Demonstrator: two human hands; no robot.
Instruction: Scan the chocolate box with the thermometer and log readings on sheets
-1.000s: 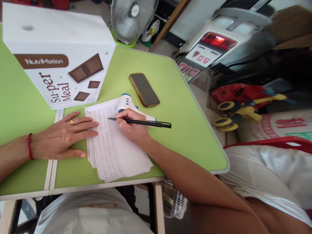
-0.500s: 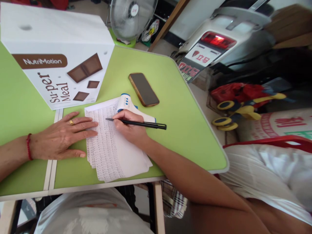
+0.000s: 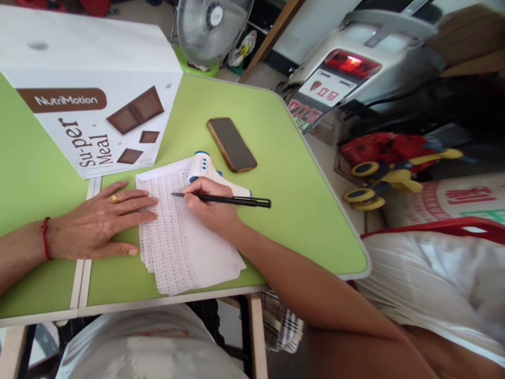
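My left hand (image 3: 104,221) lies flat, fingers spread, with a gold ring and a red bracelet. Its fingertips rest on the left edge of a stack of handwritten sheets (image 3: 168,242) on the green table (image 3: 292,210). From the right, another person's hand (image 3: 216,213) grips a black pen (image 3: 236,200), its tip on the top sheet. Rows of small writing cover the sheet's left part; its right part is blank. A white and blue gun-shaped device (image 3: 200,166), like a thermometer, lies at the sheets' top edge, partly behind that hand. My right hand is out of frame.
A large white NutriMotion box (image 3: 130,147) stands at the back left. A phone (image 3: 232,144) in a brown case lies beyond the device. Past the table are a fan (image 3: 213,26), a scooter (image 3: 339,68) and a yellow-wheeled toy (image 3: 365,197). A person in white (image 3: 430,279) sits at right.
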